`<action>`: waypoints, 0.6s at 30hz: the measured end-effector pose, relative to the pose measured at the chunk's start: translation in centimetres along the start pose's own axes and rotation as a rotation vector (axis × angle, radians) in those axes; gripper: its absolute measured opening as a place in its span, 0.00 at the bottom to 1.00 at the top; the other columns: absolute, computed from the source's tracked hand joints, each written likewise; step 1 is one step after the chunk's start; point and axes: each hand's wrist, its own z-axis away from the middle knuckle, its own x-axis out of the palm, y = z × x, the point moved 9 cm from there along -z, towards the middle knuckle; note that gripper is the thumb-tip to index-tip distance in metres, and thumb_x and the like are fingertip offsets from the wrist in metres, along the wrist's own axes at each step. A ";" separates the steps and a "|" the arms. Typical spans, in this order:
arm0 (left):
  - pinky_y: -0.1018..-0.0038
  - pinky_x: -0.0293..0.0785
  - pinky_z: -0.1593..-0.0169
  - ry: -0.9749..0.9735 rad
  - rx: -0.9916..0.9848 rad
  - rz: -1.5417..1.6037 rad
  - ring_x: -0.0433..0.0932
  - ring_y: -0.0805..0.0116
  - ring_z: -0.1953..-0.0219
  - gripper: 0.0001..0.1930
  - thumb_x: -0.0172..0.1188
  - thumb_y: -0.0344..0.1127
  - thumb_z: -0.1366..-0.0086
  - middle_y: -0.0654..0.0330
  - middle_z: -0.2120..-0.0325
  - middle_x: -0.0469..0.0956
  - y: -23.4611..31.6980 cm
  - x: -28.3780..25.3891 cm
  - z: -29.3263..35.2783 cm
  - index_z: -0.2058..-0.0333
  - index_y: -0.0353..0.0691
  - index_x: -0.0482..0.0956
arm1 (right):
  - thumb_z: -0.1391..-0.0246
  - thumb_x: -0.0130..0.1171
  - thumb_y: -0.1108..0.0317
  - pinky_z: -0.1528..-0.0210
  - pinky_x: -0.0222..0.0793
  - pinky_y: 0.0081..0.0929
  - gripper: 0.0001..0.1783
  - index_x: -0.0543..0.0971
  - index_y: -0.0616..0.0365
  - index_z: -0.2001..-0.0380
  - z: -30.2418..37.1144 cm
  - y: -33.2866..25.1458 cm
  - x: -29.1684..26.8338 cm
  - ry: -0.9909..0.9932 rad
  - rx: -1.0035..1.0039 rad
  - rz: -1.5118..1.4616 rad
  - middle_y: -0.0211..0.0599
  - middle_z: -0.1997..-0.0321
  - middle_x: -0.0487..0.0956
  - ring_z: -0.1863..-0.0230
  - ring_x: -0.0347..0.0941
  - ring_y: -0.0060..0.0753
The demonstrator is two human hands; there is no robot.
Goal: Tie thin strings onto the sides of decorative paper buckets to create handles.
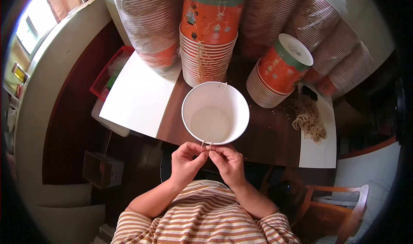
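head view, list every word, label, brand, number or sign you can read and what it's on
None can be read.
Right upturned orange tub: small dark print on its base, too small to read.
Left upturned orange tub: any print on its base is too small to read.
White tub: no text visible inside.

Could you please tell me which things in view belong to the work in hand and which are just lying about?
Belonging to the work:
- left hand and right hand
- cord at their fingertips
- white tub
- probably cord bundle and tub stack

Apparently just lying about:
- red basket
- chair
- floor box
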 end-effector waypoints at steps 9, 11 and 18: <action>0.81 0.74 0.58 0.005 0.016 -0.006 0.77 0.78 0.66 0.05 0.62 0.22 0.43 0.60 0.70 0.80 0.6 -0.2 -0.1 0.69 0.32 0.75 | 0.45 0.58 0.74 0.57 0.71 0.17 0.07 0.80 0.65 0.63 -0.3 2.0 -0.3 -0.027 0.186 -0.228 0.32 0.64 0.81 0.62 0.74 0.18; 0.81 0.74 0.58 -0.001 0.022 -0.021 0.77 0.77 0.66 0.04 0.62 0.22 0.43 0.59 0.70 0.80 0.5 -0.2 -0.1 0.69 0.32 0.76 | 0.45 0.58 0.74 0.57 0.70 0.16 0.06 0.80 0.65 0.64 -0.4 1.8 -0.7 -0.032 0.191 -0.172 0.31 0.64 0.81 0.62 0.75 0.17; 0.81 0.74 0.59 -0.004 0.121 -0.175 0.77 0.78 0.66 0.05 0.62 0.21 0.44 0.61 0.70 0.80 1.7 -0.1 0.1 0.69 0.33 0.76 | 0.53 0.63 0.76 0.75 0.64 0.15 0.09 0.79 0.60 0.65 -0.6 -2.4 -1.5 -0.036 -0.089 0.286 0.29 0.70 0.80 0.76 0.67 0.14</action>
